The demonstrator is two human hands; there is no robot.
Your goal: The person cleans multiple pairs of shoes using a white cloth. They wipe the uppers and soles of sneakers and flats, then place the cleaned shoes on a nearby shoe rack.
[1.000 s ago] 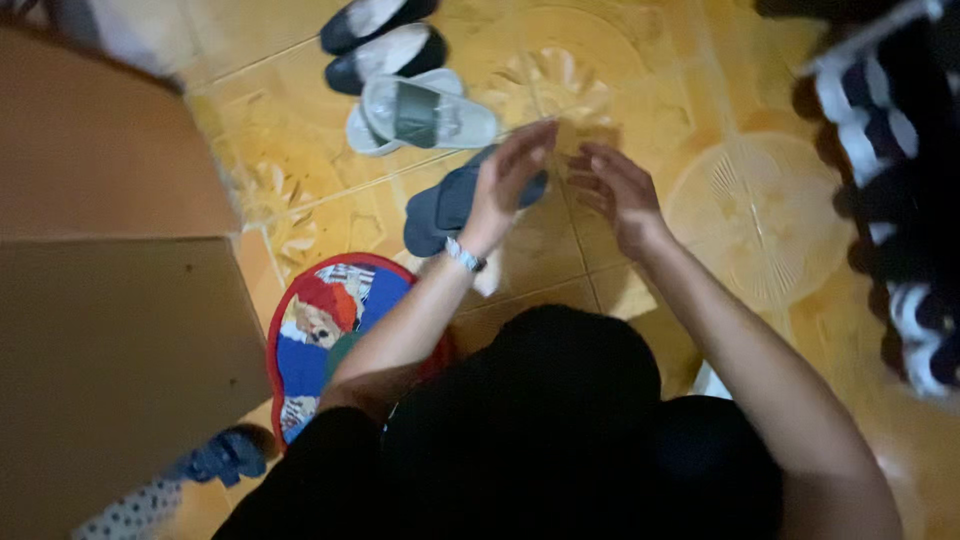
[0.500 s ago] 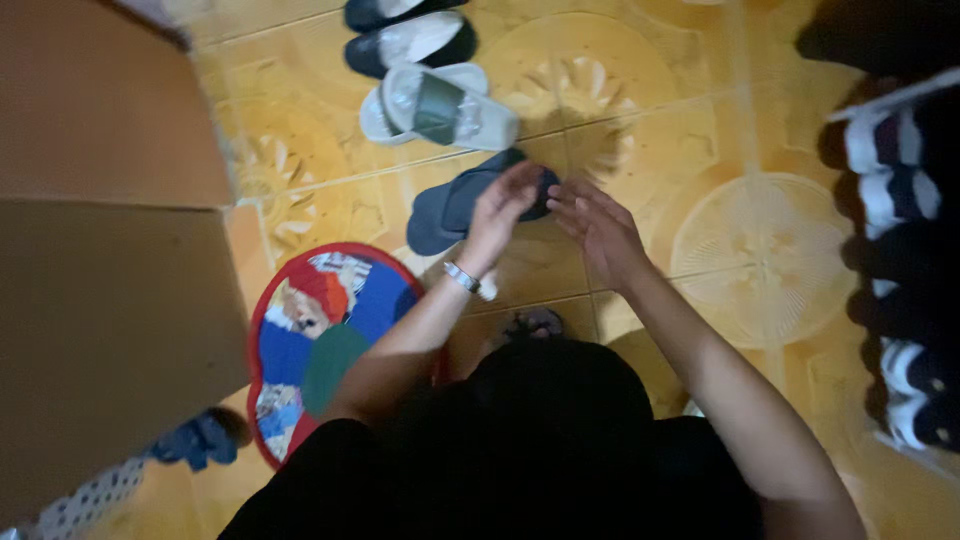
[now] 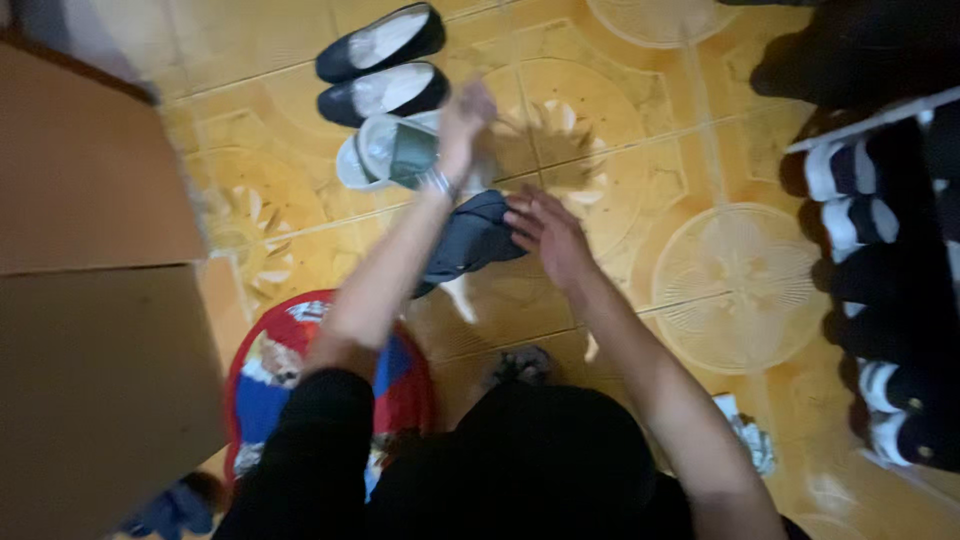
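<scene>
L hand (image 3: pixel 465 112) is stretched out over the floor, fingers loose and spread, blurred; holds nothing that I can see. Directly under/behind its wrist sits a pale slide sandal w/ grey-green strap (image 3: pixel 392 152), toe end near the wrist, can't tell if touching. Beyond the L hand, further from the body: a pair of dark flat shoes w/ light insoles (image 3: pixel 381 62), side by side, apart from the fingers.

R hand (image 3: pixel 545 232) is lower, palm down, fingers open wide, fingertips resting on the edge of a dark blue flip-flop pair (image 3: pixel 468 240); not closed around it. Flip-flops lie between both forearms on yellow patterned floor tile (image 3: pixel 620 110).

Near L elbow: round red-rimmed mat (image 3: pixel 262 370). Further L of that: brown cardboard box (image 3: pixel 90 300). R of R forearm, well apart: rack w/ dark shoes (image 3: pixel 880 250).
</scene>
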